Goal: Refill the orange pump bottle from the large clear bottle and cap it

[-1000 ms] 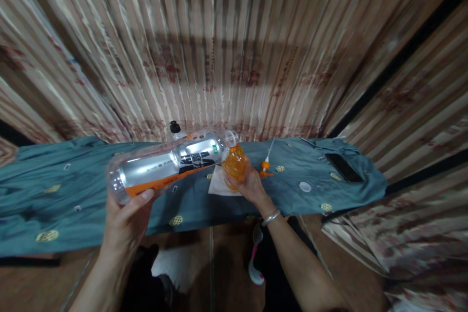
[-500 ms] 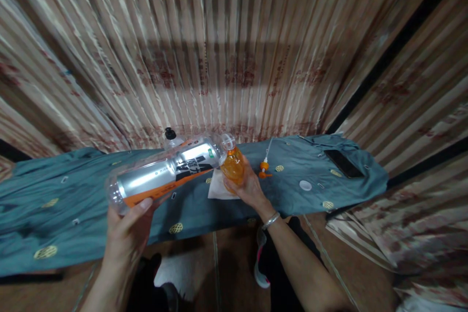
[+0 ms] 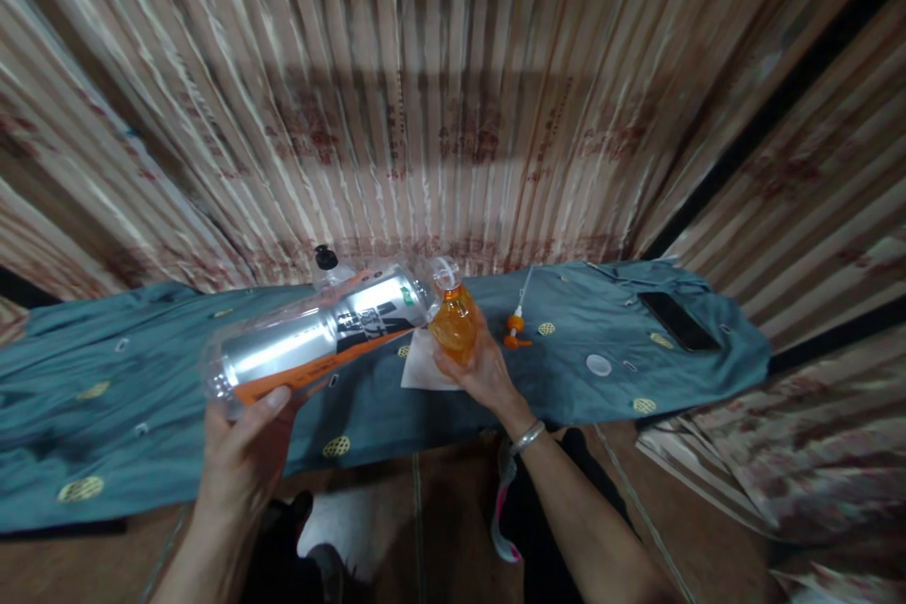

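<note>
My left hand (image 3: 251, 425) is wrapped round the base of a large clear plastic bottle (image 3: 322, 335) with a silver, black and orange label. It lies tilted, its neck pointing right and meeting the mouth of a small amber bottle (image 3: 453, 326). Around that amber bottle my right hand (image 3: 488, 363) is closed, a silver bangle at the wrist. Whether liquid flows between the two mouths is too blurred to tell. A white tissue (image 3: 427, 364) lies beneath the amber bottle. Right of my right hand rests an orange pump head (image 3: 515, 330) with a clear tube.
A green patterned cloth (image 3: 156, 387) covers the narrow table. Behind the large bottle stands a clear bottle with a black cap (image 3: 326, 257). A round white disc (image 3: 598, 365) and a black phone (image 3: 679, 321) lie at the right. Pleated curtains (image 3: 425, 113) hang close behind and at the sides.
Both hands keep their hold and the two bottles stay mouth to mouth, almost unmoved. The view has shifted slightly, so the phone and disc appear a little farther right.
</note>
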